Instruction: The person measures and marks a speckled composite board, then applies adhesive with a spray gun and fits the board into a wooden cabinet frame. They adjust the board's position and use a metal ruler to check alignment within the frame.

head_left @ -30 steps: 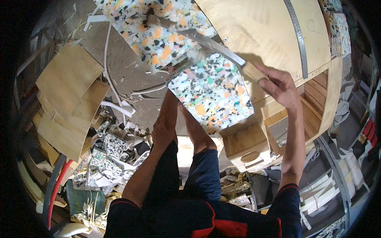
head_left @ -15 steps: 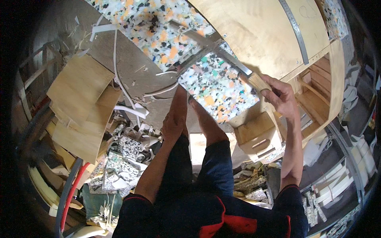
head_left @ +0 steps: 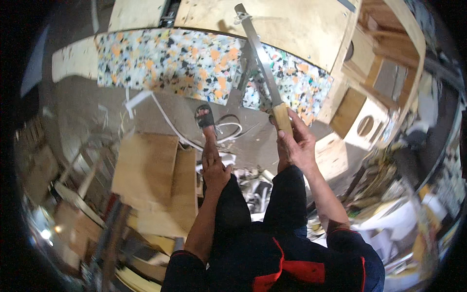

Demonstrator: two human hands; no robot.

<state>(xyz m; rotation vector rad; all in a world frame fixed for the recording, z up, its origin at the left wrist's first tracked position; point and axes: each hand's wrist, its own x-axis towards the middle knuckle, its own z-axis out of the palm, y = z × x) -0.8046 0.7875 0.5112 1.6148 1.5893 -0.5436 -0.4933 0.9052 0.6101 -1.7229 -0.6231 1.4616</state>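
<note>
In my right hand (head_left: 297, 145) is the wooden handle of a long-bladed knife (head_left: 264, 63). Its narrow metal blade points away from me, up and slightly left, with some pale scraps at the tip. The blade passes above a smaller block of speckled foam (head_left: 307, 83), in white, orange, black and green. To the left, across a dark gap, lies a longer speckled foam sheet (head_left: 165, 63). My left hand (head_left: 214, 170) rests on my left leg just below the knee, empty, its fingers laid along the leg.
Pale plywood panels (head_left: 214, 17) stand beyond the foam. An open wooden frame (head_left: 389, 73) is at the far right, beside a box with a round hole (head_left: 366, 125). Plywood pieces (head_left: 146, 170) lie at my left. White strips (head_left: 163, 114) and offcuts litter the floor.
My view has swung, so the foam now lies crosswise ahead. The knife has turned from slanting rightward toward me to nearly straight ahead, and my right hand has come closer to my right knee.
</note>
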